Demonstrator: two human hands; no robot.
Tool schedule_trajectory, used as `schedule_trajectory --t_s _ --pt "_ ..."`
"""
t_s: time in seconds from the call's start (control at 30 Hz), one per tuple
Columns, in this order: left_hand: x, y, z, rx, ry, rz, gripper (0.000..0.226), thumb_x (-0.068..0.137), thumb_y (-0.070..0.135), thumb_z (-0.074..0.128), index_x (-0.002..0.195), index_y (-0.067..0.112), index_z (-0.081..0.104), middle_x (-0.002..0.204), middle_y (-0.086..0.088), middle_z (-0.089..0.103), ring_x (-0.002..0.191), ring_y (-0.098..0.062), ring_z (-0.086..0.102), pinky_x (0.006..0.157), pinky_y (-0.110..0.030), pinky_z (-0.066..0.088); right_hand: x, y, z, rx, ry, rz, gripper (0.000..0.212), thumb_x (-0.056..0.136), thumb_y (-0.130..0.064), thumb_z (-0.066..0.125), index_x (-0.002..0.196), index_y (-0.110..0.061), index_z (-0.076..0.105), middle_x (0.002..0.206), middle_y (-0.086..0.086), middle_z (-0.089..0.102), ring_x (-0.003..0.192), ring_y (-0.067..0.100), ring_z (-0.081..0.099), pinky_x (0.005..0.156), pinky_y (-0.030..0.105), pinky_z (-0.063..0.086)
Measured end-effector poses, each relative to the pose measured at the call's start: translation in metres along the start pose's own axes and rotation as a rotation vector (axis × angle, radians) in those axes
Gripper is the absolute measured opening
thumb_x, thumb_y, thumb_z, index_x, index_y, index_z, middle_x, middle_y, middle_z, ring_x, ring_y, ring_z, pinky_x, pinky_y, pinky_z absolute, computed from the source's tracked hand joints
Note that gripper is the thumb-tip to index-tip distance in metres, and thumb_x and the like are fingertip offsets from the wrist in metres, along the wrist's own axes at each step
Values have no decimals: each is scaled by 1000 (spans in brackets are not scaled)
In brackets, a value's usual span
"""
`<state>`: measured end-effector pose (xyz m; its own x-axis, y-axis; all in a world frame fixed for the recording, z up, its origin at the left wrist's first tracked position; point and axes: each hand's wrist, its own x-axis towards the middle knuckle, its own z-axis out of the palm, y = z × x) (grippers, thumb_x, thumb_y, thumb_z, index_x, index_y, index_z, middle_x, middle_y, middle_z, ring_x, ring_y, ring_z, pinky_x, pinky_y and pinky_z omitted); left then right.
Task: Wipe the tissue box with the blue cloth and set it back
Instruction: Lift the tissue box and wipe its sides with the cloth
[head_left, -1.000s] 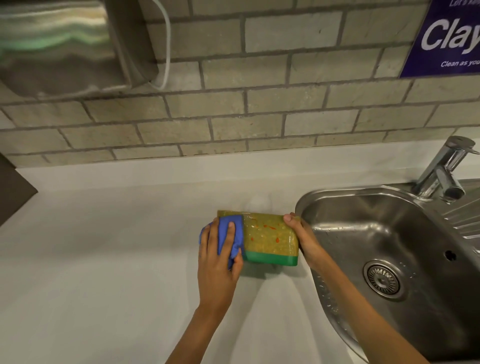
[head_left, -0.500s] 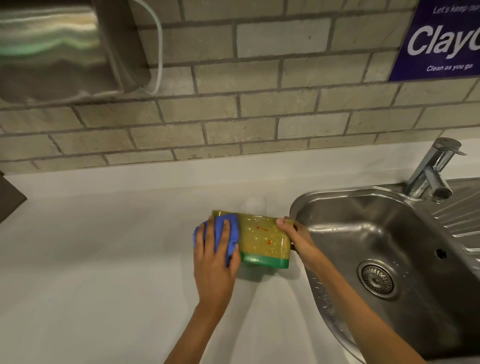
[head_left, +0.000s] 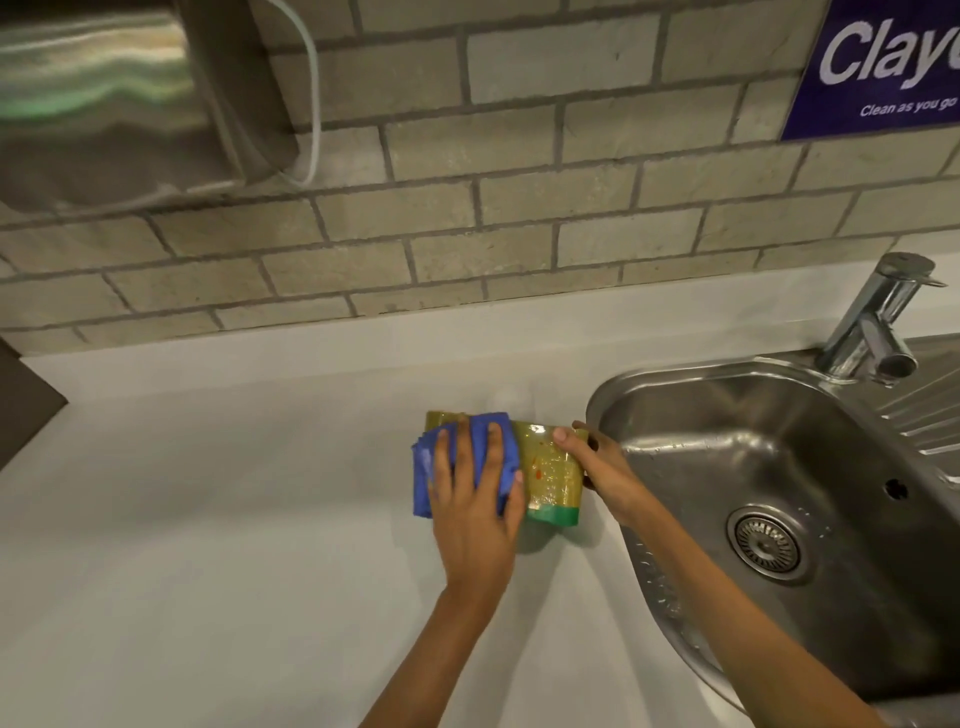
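Standing at a pale countertop (head_left: 208, 519) under a grey brick-tile wall (head_left: 519, 208), I have a steel sink (head_left: 779, 415) and its tap (head_left: 872, 322) to my right and a shiny metal dispenser (head_left: 104, 93) up left. A purple sign (head_left: 883, 67) reads "Clean as you go" below larger letters cut off at the edge. The tissue box (head_left: 550, 478), yellow-green with a green band, rests on the counter just beside the sink rim. My right hand (head_left: 602, 467) grips its right end; my left hand (head_left: 472, 499) presses the blue cloth (head_left: 467, 457) flat on it, now covering more of the box than a second ago.
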<state>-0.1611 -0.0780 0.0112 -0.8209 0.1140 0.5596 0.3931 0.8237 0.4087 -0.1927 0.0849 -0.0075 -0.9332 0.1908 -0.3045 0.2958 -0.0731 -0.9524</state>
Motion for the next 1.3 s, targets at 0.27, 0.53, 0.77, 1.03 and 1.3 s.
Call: schedule_trajectory --t_s 0.27,0.53,0.77,1.03,1.3 --pt "-11 -26 -2 -12 49 52 54 97 41 26 131 9 52 137 -20 51 131 -30 30 111 -42 32 -1 -2 -2 -9 -17 2 83 80 -36 64 146 -5 24 128 12 53 102 17 57 75 22 48" --pt "-9 -2 11 -37 -63 113 55 94 43 33 129 6 54 137 -18 52 133 -36 38 103 -54 32 -10 -2 -4 35 -32 -2 91 70 -58 56 142 -9 33 133 14 55 114 22 58 77 23 49" --pt "-4 21 18 -60 -76 212 49 96 45 25 133 18 42 133 -14 57 132 -27 35 98 -57 37 -21 -8 -1 71 -46 -6 85 64 -68 45 124 -9 53 122 18 62 106 21 63 75 21 53" --pt "-13 -4 20 -53 -85 474 53 82 34 51 132 21 42 138 -8 48 132 -26 31 100 -53 37 -12 -15 -6 5 -80 48 90 69 -63 60 132 -1 44 124 19 61 107 21 61 85 28 52" --pt "-7 -19 1 -150 23 111 52 93 41 36 133 10 50 141 -19 45 136 -30 27 111 -51 30 -7 -18 0 -33 -70 42 69 80 -44 62 130 -1 41 124 16 58 108 25 59 82 28 51"
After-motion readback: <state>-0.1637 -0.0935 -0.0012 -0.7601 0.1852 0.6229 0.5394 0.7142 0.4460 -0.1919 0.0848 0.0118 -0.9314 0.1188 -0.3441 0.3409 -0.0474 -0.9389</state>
